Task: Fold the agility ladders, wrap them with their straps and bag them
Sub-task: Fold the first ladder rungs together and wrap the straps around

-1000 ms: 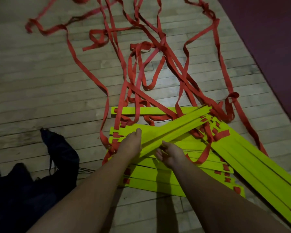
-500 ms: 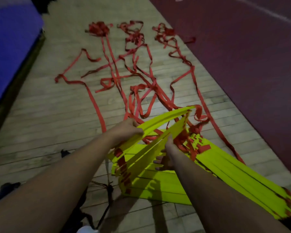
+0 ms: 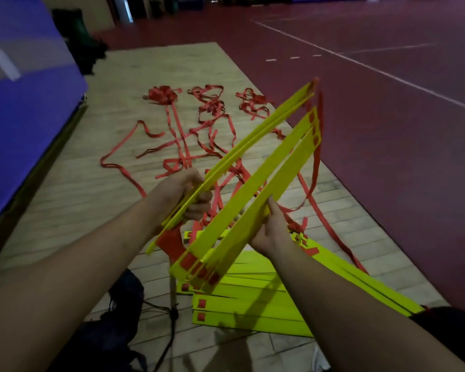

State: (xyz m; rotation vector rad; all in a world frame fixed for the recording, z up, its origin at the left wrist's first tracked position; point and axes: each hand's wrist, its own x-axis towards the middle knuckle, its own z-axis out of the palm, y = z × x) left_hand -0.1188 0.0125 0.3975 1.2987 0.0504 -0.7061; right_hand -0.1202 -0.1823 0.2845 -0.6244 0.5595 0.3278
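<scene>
Head cam, left hand [image 3: 191,196] grips rung bundle [image 3: 253,141], right hand [image 3: 271,232] clamps other rungs [image 3: 285,170], fingers hidden behind.

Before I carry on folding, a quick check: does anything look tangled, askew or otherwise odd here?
Yes. The red straps lie tangled and crossed over the wooden floor instead of in parallel runs. The yellow rungs held by the left hand and right hand are fanned into two splayed bunches, not one stack.

Rungs [image 3: 255,181]: smooth yellow plastic. Straps [image 3: 210,146]: red woven cloth. Floor [image 3: 81,189]: pale wood planks.
</scene>
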